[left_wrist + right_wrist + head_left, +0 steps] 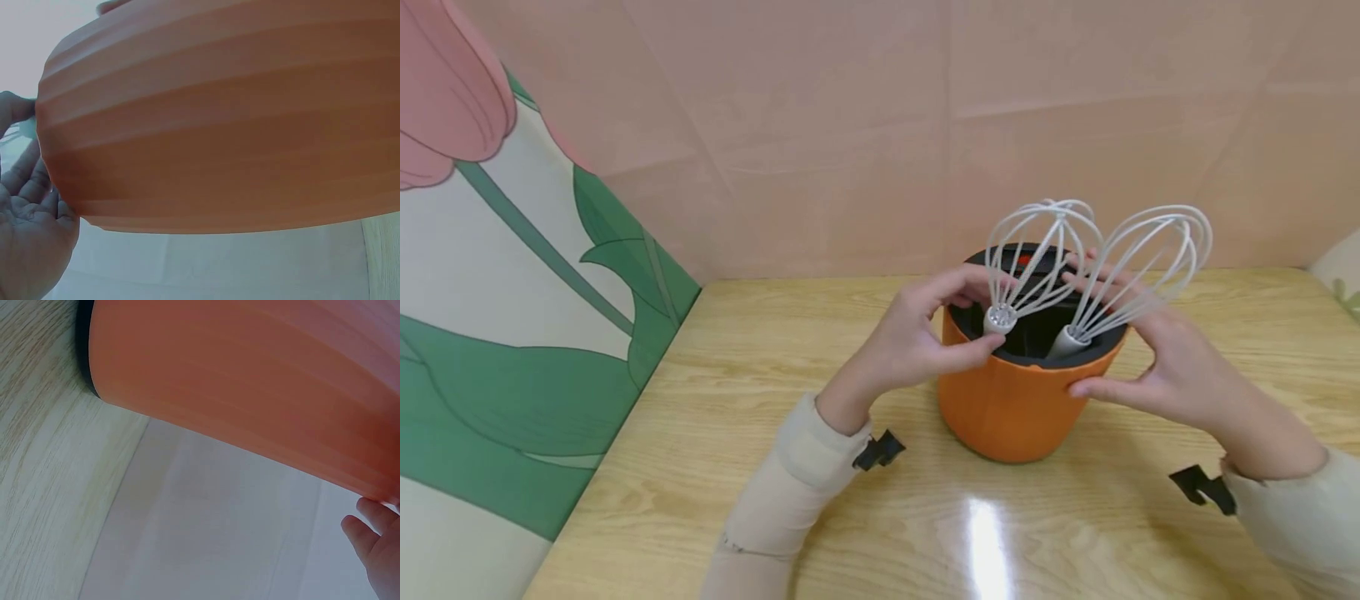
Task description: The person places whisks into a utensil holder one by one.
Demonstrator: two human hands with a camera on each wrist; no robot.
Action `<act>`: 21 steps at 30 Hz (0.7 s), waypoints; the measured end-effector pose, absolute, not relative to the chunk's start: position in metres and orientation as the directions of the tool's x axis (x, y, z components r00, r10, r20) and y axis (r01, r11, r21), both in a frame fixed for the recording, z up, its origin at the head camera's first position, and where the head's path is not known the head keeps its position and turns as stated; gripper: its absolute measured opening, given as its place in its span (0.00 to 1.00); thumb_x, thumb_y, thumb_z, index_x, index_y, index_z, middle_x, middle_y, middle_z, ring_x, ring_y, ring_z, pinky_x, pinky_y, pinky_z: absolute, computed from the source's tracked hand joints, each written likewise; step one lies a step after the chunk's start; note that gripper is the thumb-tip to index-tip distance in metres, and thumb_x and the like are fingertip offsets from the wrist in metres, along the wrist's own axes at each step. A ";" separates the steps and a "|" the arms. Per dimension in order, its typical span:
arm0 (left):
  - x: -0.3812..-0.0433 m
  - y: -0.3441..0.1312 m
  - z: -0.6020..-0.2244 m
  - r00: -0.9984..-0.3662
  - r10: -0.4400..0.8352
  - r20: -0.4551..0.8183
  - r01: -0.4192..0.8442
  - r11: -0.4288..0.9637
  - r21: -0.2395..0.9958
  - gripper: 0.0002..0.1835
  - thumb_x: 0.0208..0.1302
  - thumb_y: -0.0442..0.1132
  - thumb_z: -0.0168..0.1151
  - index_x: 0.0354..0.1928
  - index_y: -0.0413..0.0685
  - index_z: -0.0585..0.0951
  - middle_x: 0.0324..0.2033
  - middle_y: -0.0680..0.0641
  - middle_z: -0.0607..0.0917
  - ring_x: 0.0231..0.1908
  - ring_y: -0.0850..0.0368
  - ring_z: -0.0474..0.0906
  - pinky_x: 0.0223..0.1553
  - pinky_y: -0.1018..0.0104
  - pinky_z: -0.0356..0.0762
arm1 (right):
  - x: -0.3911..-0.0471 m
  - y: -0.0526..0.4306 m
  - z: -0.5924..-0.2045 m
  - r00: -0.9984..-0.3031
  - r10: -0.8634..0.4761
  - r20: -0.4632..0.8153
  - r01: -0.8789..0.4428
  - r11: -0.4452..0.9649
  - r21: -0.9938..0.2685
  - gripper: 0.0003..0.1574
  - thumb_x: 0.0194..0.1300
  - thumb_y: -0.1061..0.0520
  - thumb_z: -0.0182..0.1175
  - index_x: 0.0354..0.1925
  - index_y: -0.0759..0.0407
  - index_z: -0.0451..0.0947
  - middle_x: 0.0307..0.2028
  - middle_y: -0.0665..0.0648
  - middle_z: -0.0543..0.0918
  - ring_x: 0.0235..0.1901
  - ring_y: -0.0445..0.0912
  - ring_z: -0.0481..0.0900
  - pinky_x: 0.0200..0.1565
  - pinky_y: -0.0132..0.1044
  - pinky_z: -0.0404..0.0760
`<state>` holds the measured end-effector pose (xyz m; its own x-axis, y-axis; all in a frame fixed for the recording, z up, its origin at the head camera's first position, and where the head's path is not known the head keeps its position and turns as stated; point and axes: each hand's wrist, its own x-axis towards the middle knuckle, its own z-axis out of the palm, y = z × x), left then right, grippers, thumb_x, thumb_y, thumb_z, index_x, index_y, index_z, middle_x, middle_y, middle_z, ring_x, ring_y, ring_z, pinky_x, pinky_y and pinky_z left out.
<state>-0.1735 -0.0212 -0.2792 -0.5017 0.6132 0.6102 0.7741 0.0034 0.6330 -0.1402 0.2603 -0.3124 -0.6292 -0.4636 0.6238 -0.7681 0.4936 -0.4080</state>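
An orange utensil holder (1011,412) with a black rim stands on the table. Two white whisks rise from it, wire ends up. My left hand (917,333) pinches the left whisk (1000,320) just below its wires, thumb in front, its lower handle hidden inside the holder. The right whisk (1067,342) leans to the right against the rim. On the holder's right side rests my right hand (1180,367), thumb at the front wall and extended fingers along the far rim, behind the whisk wires. The ribbed orange wall (219,125) fills most of the left wrist view.
The light wood tabletop (760,358) meets a pinkish cloth backdrop (820,167) behind the holder. A panel (527,400) painted with a tulip and green leaves borders the left side. Black clips (880,450) sit at both sleeve cuffs.
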 end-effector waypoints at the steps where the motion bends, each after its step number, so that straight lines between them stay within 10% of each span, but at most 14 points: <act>1: -0.173 -0.021 -0.279 -0.492 0.619 0.612 0.780 0.001 0.626 0.21 0.57 0.30 0.70 0.53 0.36 0.79 0.45 0.42 0.86 0.43 0.61 0.79 0.49 0.70 0.79 | -0.141 0.260 -0.313 -0.626 -0.464 0.627 -0.770 0.492 -0.405 0.64 0.40 0.36 0.79 0.69 0.62 0.68 0.75 0.56 0.63 0.76 0.39 0.54 0.71 0.21 0.51; 21: -0.170 -0.023 -0.277 -0.459 0.666 0.588 0.832 0.090 0.548 0.11 0.58 0.34 0.72 0.42 0.40 0.83 0.36 0.48 0.86 0.41 0.64 0.79 0.50 0.76 0.77 | -0.142 0.260 -0.313 -0.623 -0.463 0.631 -0.773 0.490 -0.404 0.63 0.41 0.33 0.78 0.68 0.62 0.69 0.75 0.51 0.63 0.77 0.43 0.52 0.73 0.25 0.50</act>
